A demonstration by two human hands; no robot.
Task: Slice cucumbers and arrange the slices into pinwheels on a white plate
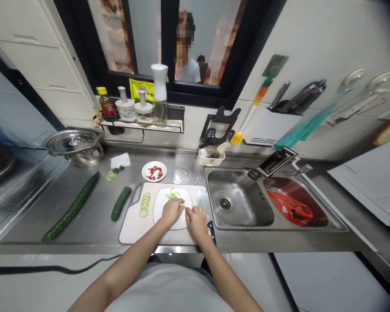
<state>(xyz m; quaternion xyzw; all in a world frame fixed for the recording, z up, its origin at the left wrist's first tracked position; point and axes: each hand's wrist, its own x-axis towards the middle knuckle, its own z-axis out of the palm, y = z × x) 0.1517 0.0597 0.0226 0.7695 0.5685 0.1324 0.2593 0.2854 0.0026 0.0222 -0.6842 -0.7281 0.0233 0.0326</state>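
Observation:
My left hand [171,211] and my right hand [197,220] meet fingertip to fingertip over a white plate [160,214] that lies on a white cutting board [133,227]. A pale green cucumber slice [182,203] shows at my left fingertips. My right hand's fingers are curled beside it, and what they hold is hidden. A few more slices [172,193] lie at the plate's far edge, and a row of slices [144,203] lies on the board to the plate's left. A knife [202,199] rests flat along the board's right edge, close to my right hand.
A long cucumber [72,209] and a short piece [120,203] lie left of the board. Behind it are a chili dish [154,171] and a lidded pot [74,147]. To the right is a double sink [238,186] holding a red bag [290,209]. A person stands beyond the window.

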